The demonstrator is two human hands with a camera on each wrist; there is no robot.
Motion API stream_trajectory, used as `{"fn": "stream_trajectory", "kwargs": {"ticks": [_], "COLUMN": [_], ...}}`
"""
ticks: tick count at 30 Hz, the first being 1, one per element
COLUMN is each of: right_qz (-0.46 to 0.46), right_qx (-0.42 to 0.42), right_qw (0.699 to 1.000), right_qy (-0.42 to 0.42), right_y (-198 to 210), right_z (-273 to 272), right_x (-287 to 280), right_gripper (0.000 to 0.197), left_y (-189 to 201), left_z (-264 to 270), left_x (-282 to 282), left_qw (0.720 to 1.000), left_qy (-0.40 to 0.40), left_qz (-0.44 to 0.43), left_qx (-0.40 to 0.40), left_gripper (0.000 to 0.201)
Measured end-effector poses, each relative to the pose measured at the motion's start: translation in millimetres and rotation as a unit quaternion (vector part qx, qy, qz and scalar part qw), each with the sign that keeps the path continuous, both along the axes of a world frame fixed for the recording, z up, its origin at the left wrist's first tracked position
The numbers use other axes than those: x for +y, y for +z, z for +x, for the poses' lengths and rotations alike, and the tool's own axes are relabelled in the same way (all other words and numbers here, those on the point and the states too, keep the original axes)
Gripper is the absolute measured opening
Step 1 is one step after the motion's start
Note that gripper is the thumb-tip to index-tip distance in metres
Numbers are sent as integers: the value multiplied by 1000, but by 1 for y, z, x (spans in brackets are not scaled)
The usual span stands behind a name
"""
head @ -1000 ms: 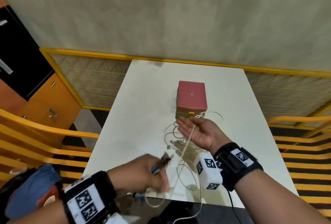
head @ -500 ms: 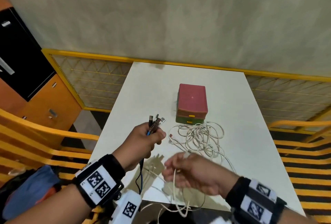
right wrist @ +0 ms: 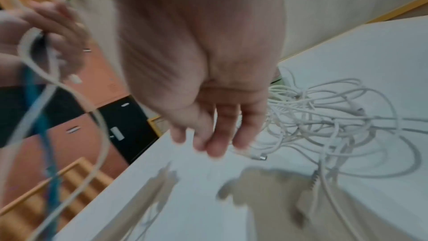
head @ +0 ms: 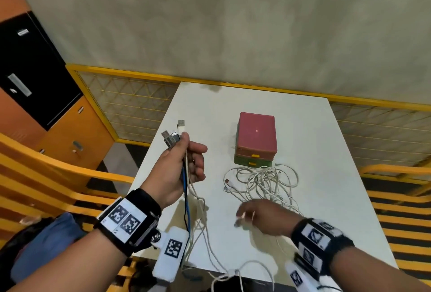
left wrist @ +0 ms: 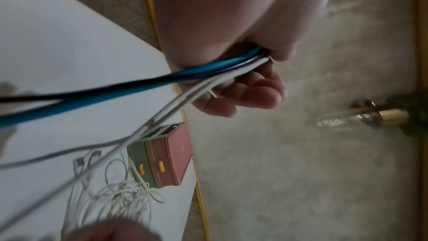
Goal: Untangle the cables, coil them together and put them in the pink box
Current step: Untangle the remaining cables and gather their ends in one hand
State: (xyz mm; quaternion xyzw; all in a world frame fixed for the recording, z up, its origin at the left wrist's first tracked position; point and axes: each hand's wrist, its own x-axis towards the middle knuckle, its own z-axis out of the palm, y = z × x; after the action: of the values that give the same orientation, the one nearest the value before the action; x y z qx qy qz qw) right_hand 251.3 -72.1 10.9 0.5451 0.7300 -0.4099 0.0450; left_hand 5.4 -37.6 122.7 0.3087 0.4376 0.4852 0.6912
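My left hand is raised over the table's left side and grips a bundle of cables (white, blue and black) just below their plugs, which stick up above the fist. The strands hang down past the table's near edge. In the left wrist view the fingers curl round the same bundle of cables. My right hand hovers low over the table with loose fingers and holds nothing; its fingers hang relaxed. A tangled heap of white cables lies in front of the closed pink box.
The pink box sits on top of a green box on the white table. Yellow railings flank the table on both sides. An orange and black cabinet stands at the left. A wall rises behind.
My left hand has risen and moved farther over the table with the cable bundle. My right hand has let go of the white cable it was pinching and now hangs relaxed.
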Motion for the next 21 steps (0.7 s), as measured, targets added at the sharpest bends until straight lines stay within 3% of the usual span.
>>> {"fn": "stream_trajectory", "kwargs": {"ticks": [3, 5, 10, 14, 16, 18, 21], "right_qz": [139, 148, 120, 124, 103, 100, 125], "right_qx": [-42, -95, -254, -260, -199, -49, 178], "right_qw": [980, 968, 950, 945, 952, 942, 871], "right_qy": [-135, -178, -139, -156, -210, -316, -440], "right_y": [-23, -36, -63, -76, -74, -64, -28], "right_z": [-11, -22, -29, -22, -21, -19, -18], "right_x": [42, 55, 52, 48, 51, 54, 52], "right_gripper": [22, 21, 31, 34, 30, 20, 16], "left_y": [-8, -14, -19, -23, -28, -35, -45], "left_z": [4, 9, 27, 41, 47, 53, 64], "left_x": [3, 5, 10, 16, 20, 26, 35], "left_qw": [999, 998, 995, 996, 997, 997, 998], "left_qy": [-6, -17, -29, -32, -30, -29, -34], "left_qz": [9, 23, 25, 15, 0, -22, -52], "left_qx": [-30, -51, -88, -82, -78, -66, -27], "left_gripper": [54, 49, 38, 33, 29, 30, 33]}}
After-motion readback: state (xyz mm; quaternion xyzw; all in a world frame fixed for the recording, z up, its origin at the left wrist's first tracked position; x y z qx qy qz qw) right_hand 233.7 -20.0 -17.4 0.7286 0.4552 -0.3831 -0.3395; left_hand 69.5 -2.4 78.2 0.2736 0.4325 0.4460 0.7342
